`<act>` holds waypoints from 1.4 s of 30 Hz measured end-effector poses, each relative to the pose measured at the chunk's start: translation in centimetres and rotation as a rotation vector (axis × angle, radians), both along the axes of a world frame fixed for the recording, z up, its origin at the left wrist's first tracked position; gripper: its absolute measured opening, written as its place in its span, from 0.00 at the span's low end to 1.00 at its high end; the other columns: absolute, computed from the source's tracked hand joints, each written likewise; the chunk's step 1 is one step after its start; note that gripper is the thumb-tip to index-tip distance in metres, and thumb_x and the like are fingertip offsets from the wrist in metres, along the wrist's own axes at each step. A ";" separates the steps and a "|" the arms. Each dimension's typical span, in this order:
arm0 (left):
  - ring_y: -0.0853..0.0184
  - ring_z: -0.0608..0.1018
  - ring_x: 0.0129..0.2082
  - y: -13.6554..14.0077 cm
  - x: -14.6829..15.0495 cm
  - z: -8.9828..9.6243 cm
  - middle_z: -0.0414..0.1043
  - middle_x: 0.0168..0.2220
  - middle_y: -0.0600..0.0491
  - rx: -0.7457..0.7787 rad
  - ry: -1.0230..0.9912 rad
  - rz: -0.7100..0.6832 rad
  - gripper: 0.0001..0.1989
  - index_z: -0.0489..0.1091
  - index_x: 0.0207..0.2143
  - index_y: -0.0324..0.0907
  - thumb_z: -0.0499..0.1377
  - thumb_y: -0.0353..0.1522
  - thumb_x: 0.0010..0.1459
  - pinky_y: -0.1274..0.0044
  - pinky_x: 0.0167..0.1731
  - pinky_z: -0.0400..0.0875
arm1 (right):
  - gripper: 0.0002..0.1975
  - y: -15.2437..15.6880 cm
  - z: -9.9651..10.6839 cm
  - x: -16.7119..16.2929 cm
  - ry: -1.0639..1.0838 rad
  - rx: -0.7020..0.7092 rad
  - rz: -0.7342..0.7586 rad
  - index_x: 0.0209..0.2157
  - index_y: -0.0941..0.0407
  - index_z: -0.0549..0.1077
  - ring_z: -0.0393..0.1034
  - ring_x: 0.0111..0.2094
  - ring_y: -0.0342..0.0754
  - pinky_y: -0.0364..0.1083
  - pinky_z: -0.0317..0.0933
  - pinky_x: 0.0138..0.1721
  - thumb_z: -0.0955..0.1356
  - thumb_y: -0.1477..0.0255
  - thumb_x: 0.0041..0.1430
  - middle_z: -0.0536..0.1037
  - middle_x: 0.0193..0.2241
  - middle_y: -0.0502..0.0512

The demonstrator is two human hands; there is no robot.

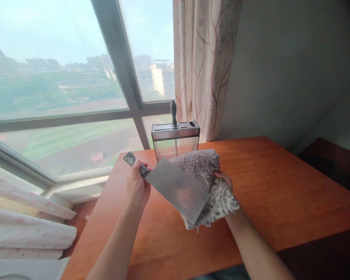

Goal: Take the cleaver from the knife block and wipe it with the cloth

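Observation:
My left hand (138,182) is closed around the dark handle of a cleaver (179,190), whose wide grey blade slants down to the right above the table. In my right hand (224,179) is a shaggy grey-and-white cloth (196,165), gripped at its right side. The cloth lies behind and beneath the blade, and its frayed lower edge hangs past the blade's tip. Whether cloth and blade touch cannot be made out. Behind them stands a knife block (175,134) with clear sides, a dark-handled tool (173,112) upright in its top slot.
An orange-brown wooden table (268,194) spreads under my hands, its far edge near the window (61,58). A patterned curtain (205,58) hangs behind the knife block, and more curtain fabric (29,229) lies at the lower left. A grey wall (286,70) rises at the right.

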State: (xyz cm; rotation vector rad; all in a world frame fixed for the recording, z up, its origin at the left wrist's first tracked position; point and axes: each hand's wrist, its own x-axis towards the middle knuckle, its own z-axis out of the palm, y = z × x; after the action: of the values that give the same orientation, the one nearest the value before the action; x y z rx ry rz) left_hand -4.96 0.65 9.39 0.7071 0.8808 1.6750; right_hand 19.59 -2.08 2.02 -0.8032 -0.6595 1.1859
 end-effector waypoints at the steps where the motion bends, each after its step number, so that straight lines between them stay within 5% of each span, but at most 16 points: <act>1: 0.75 0.67 0.20 0.1 -0.1 0.1 0.65 0.21 0.58 -0.007 -0.002 0.003 0.14 0.66 0.25 0.41 0.61 0.41 0.53 0.83 0.22 0.63 | 0.12 0.0 0.3 0.0 0.018 -0.031 0.070 0.28 0.56 0.79 0.76 0.39 0.60 0.60 0.67 0.45 0.68 0.64 0.47 0.81 0.25 0.55; 6: 0.72 0.67 0.20 0.5 0.1 1.2 0.65 0.19 0.56 0.045 0.157 -0.113 0.15 0.68 0.25 0.40 0.59 0.42 0.55 0.81 0.22 0.61 | 0.16 -0.1 1.9 -0.1 0.118 -0.174 0.352 0.33 0.58 0.79 0.76 0.41 0.61 0.60 0.67 0.45 0.66 0.62 0.48 0.82 0.28 0.57; 14: 0.71 0.68 0.21 2.2 2.6 2.5 0.67 0.19 0.56 0.146 0.336 -0.197 0.16 0.70 0.25 0.39 0.58 0.43 0.57 0.80 0.23 0.59 | 0.13 -1.1 2.8 -0.8 0.095 -0.167 0.312 0.31 0.57 0.79 0.75 0.42 0.60 0.58 0.68 0.45 0.68 0.64 0.50 0.82 0.26 0.57; 20: 0.73 0.66 0.19 3.5 3.6 1.7 0.64 0.18 0.57 0.154 0.363 -0.097 0.18 0.70 0.27 0.39 0.56 0.45 0.58 0.81 0.21 0.57 | 0.29 -1.4 3.6 -0.7 0.219 -0.089 0.511 0.42 0.55 0.76 0.74 0.43 0.57 0.55 0.66 0.46 0.60 0.46 0.57 0.81 0.36 0.57; 25: 0.73 0.66 0.20 3.6 3.3 1.5 0.63 0.17 0.57 0.199 0.312 -0.097 0.18 0.69 0.27 0.39 0.55 0.45 0.59 0.81 0.22 0.58 | 0.17 -1.0 3.4 -1.7 0.107 -0.004 0.531 0.42 0.53 0.75 0.74 0.41 0.51 0.46 0.66 0.42 0.73 0.61 0.51 0.79 0.41 0.53; 31: 0.73 0.65 0.19 3.6 3.9 1.7 0.62 0.18 0.57 0.230 0.297 -0.129 0.19 0.67 0.27 0.40 0.54 0.46 0.60 0.81 0.21 0.58 | 0.31 -1.3 3.2 -3.0 -0.005 0.051 0.556 0.53 0.50 0.67 0.73 0.39 0.49 0.43 0.65 0.36 0.75 0.59 0.47 0.76 0.46 0.54; 42: 0.72 0.65 0.20 2.9 6.2 2.5 0.62 0.18 0.57 0.301 0.472 -0.210 0.20 0.66 0.26 0.40 0.52 0.46 0.61 0.79 0.22 0.59 | 0.29 -0.8 2.4 -3.3 -0.307 0.044 0.479 0.47 0.52 0.72 0.72 0.45 0.53 0.50 0.63 0.48 0.78 0.68 0.42 0.78 0.43 0.53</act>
State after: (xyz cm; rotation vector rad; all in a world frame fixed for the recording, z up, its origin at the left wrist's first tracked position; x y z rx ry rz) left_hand 1.28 3.57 11.86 1.3927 0.8443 1.4881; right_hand 16.33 -2.86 4.44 -0.8221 -1.1743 1.4838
